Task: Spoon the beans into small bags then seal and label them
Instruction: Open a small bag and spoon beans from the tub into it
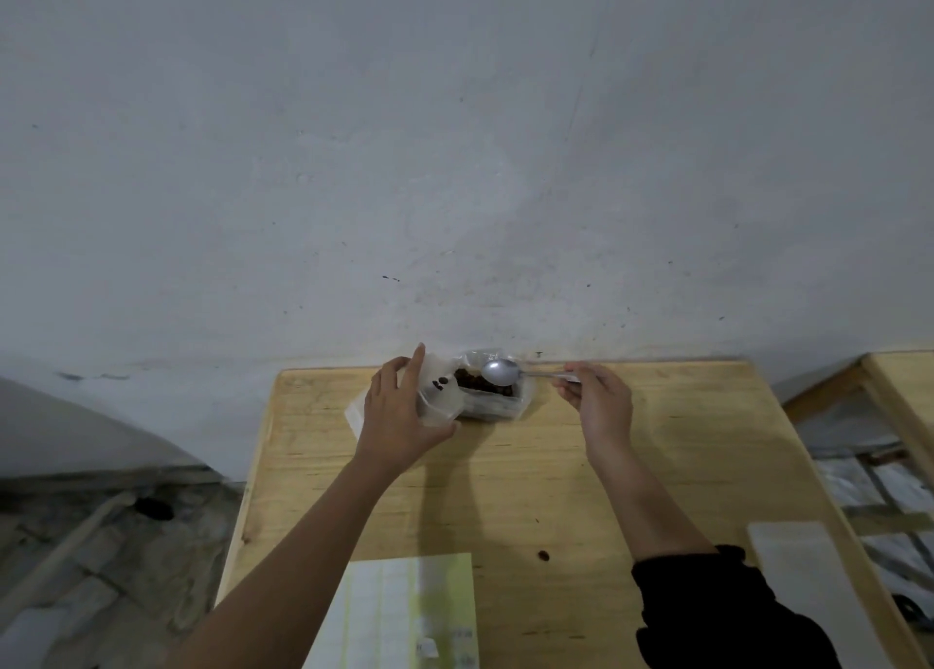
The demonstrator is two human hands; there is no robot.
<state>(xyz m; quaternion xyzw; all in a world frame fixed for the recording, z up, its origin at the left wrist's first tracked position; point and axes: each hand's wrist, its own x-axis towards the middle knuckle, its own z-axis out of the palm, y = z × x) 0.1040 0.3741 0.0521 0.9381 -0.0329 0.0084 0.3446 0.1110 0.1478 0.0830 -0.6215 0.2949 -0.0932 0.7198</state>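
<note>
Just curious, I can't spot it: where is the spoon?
In the head view, the right hand holds the spoon over the beans container, far across the table.

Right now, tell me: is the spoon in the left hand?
No, the right hand pinches the spoon by its handle, while the left hand holds a small bag.

No legible text is showing anywhere. The label sheet (pixel 399 613) lying at the near edge of the table (pixel 657 466) is carrying a few small printed patches near its lower right corner, but they're coming through too small and blurred to read. No brand, number or sign is resolving on anything else.
</note>
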